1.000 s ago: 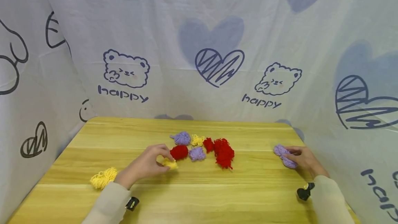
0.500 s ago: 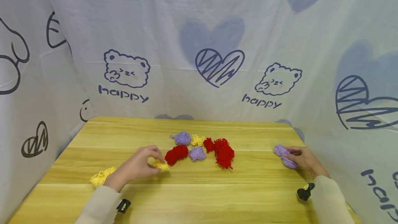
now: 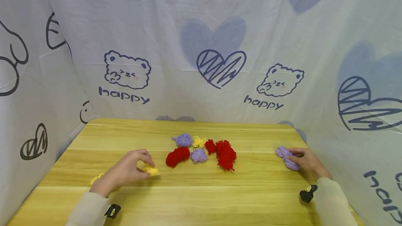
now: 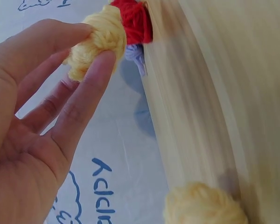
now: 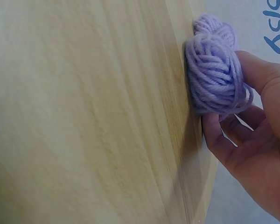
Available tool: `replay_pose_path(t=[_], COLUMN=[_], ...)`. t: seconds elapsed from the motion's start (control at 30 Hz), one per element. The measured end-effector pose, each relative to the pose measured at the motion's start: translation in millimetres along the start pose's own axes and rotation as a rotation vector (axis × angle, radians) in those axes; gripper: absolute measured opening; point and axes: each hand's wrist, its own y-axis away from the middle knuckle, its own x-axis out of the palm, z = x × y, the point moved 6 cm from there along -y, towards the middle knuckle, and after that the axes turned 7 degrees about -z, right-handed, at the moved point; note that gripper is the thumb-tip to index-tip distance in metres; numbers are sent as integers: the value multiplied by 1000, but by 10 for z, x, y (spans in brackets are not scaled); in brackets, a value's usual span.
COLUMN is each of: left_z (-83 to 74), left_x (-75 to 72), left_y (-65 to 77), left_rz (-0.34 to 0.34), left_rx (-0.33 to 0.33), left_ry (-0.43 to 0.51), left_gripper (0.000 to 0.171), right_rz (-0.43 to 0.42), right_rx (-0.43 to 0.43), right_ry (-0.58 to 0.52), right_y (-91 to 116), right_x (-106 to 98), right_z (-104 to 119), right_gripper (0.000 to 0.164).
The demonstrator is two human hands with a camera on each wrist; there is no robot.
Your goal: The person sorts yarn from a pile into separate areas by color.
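A small yellow yarn bundle (image 3: 152,170) is pinched between the thumb and fingers of my left hand (image 3: 125,170), left of the central yarn group. The left wrist view shows this yellow bundle (image 4: 99,42) close up between the fingertips. At the table's right side, my right hand (image 3: 309,163) holds a purple yarn bundle (image 3: 287,158), narrowed at its middle. In the right wrist view the purple bundle (image 5: 214,72) rests against the tabletop, with thumb and fingers on either side. Another yellow yarn bundle (image 3: 96,178) lies mostly hidden behind my left wrist.
Mid-table lie a red bundle (image 3: 177,157), two purple bundles (image 3: 183,140) (image 3: 199,156), a small yellow one (image 3: 199,142), a small red one (image 3: 210,146) and a larger frayed red one (image 3: 226,155). A printed cloth (image 3: 176,93) hangs behind the wooden table (image 3: 220,198).
My left hand has drawn the yellow bundle leftward, away from the red bundle, uncovering more of it. The left forearm now covers more of the other yellow yarn. My right hand has stayed put.
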Motion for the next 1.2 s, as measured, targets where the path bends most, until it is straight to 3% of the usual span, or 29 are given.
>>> replay_pose_path(t=[0.57,1.2], left_z=[132,203], left_x=[-144,-229], left_y=[197,336], left_rz=[19,-4], left_rx=[-35,-3], left_ry=[-8,-56], left_gripper=[20,25], right_rz=[-8,1], right_rx=[21,19], right_ry=[8,-10], right_y=[14,8], right_x=[11,9], right_z=[16,15], right_gripper=[63,65])
